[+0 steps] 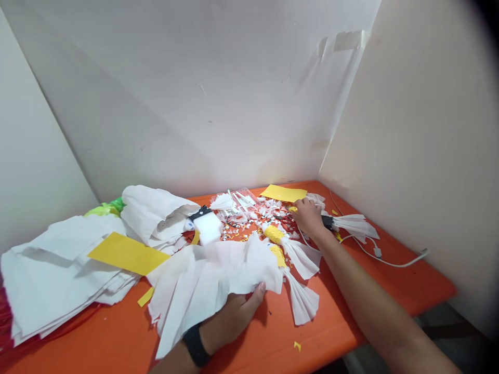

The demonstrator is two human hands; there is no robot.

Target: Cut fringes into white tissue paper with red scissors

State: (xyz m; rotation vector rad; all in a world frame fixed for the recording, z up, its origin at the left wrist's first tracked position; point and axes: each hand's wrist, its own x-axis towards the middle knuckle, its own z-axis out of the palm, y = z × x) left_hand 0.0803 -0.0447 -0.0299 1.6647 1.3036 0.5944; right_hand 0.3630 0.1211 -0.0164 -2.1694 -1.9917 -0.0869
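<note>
A fringed white tissue sheet (210,280) is held from beneath by the left hand (234,317), fingers curled around its near edge, above the orange counter (331,322). Beyond the sheet, two yellow-banded tassels (292,259) are seen. Farther still, the right arm is stretched forward, and a black-banded tassel (349,223) is gripped by the closed right hand (310,218).

A stack of white paper sheets (50,275) with a yellow strip (127,253) lies on an orange table (390,283); a white cable (384,259) trails beside the wall.
</note>
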